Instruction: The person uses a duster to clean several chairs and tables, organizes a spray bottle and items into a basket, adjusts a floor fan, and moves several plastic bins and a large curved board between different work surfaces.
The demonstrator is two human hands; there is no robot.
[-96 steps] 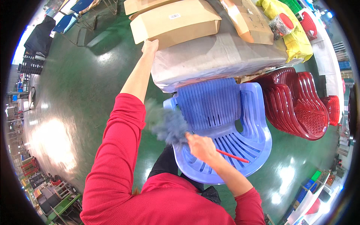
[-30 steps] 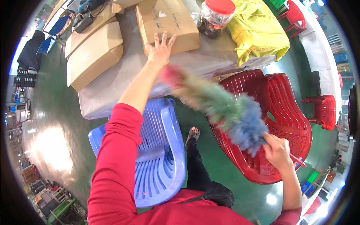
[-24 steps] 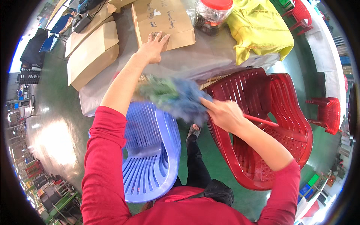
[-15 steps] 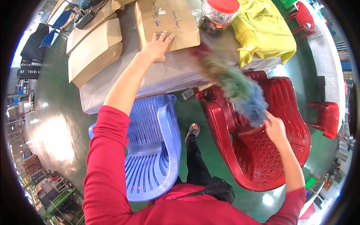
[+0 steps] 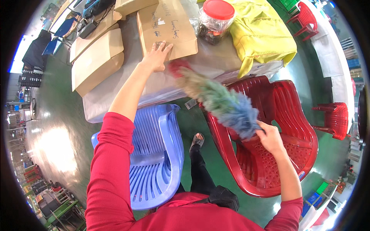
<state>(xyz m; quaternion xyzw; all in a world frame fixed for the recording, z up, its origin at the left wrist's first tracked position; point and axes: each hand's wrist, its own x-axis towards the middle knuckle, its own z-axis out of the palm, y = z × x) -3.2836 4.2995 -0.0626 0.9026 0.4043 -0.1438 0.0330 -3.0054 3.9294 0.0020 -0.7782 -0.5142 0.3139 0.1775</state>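
Observation:
My right hand (image 5: pixel 271 139) is closed round the handle end of a fluffy feather duster (image 5: pixel 225 103), coloured red, beige, green and blue along its length. The duster slants up to the left over the red chair, its red tip over the front edge of the covered table (image 5: pixel 115 82). My left hand (image 5: pixel 156 57) lies with fingers spread on the near end of a brown cardboard box (image 5: pixel 167 29) that has handwriting on top. To the right of that box stands a clear plastic jar (image 5: pixel 216 21) with a red lid and dark contents.
A blue plastic chair (image 5: pixel 154 154) and a dark red plastic armchair (image 5: pixel 262 161) stand at the table's near side. Another open cardboard box (image 5: pixel 98 57) is at the left, a yellow cloth (image 5: pixel 264 36) at the right. More red chairs (image 5: pixel 333 120) stand farther right.
The duster has swung left, its red tip now nearer my left hand. My right hand has moved slightly left and down. My left hand stays on the box.

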